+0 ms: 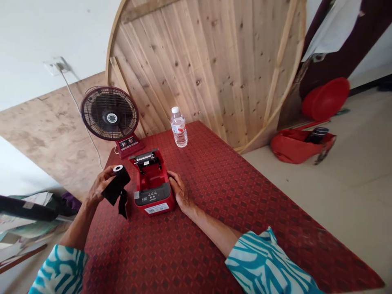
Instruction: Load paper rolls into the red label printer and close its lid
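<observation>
Right sleeve (266, 261): nearest you, blue-and-white, lying over the patterned tabletop (214, 196).
Red printer (155, 195): on the tabletop between your hands, lid raised at the far end, bay bare. Judged a rigid plastic shell, moderate in weight, smooth enough to slide if pushed. Best held low on both side walls; the raised lid and its metal bar look the delicate parts, poor handles.
Right hand (181, 191): laid along the printer's right wall, fingers mostly extended, bracing rather than clenched. Whether your fingertips hook under anything, cannot tell.
Black roll (117, 184): left of the printer, clear of the bay, white core end showing; a wide loose flap and a narrow strip hang below. Likely light, flap limp and easily creased. Take it by the wound part around the core, not by the tail.
Left hand (102, 183): grasping the roll. It sits at your fingertips, the core end facing up and outward, the flap dangling on the printer side of your grip; part of the hold is hidden behind the roll.
Bottle (179, 130): upright beyond the printer, apart from both hands.
Fan (110, 116): at the table's far left corner.
</observation>
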A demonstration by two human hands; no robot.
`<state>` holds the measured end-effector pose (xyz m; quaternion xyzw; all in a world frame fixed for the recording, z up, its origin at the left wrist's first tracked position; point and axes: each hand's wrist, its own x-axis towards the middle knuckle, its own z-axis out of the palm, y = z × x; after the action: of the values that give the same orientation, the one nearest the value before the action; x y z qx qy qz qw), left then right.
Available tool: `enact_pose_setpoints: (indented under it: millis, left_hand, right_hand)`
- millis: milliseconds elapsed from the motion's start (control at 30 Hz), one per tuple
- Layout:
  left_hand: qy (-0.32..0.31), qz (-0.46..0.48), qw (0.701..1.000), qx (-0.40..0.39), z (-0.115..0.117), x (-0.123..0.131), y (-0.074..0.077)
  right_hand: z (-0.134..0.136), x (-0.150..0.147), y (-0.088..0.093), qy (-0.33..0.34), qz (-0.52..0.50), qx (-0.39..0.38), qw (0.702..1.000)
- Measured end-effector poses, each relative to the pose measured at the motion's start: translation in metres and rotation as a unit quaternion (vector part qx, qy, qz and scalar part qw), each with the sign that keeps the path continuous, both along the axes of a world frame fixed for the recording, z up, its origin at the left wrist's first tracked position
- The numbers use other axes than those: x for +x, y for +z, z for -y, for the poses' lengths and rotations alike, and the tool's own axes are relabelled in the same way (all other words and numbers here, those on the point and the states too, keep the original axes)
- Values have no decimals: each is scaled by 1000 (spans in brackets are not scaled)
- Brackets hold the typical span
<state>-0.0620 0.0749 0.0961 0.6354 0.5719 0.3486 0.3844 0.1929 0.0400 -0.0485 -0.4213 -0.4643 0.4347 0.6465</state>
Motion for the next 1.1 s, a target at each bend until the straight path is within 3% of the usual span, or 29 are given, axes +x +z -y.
enact_pose_setpoints:
  millis: [100, 233, 433, 533, 667, 767, 967, 1100]
  left_hand:
    - [-77, -91, 992, 43, 15, 33, 7]
    - [-157, -265, 946, 99, 17, 74, 7]
    - [-194, -460, 859, 113, 1, 101, -2]
    - [-191, -498, 840, 97, -11, 108, -11]
    - [-216, -488, 842, 81, -24, 114, -18]
    - [-234, -467, 849, 78, -22, 109, -13]
    - [-173, -345, 917, 104, 21, 79, 4]
    - [-193, -321, 920, 111, 44, 76, 0]
  right_hand:
    - [0, -1, 1, -1, 0, -4, 1000]
    - [0, 0, 3, 5, 6, -5, 1000]
    - [-1, -2, 3, 1, 6, 5, 1000]
    - [-3, -4, 0, -4, -2, 15, 1000]
    - [-4, -4, -2, -7, -5, 26, 1000]
    - [-4, -3, -1, -2, -5, 24, 1000]
    - [-2, -2, 0, -4, -2, 24, 1000]
    - [-1, -1, 1, -1, 6, 15, 1000]
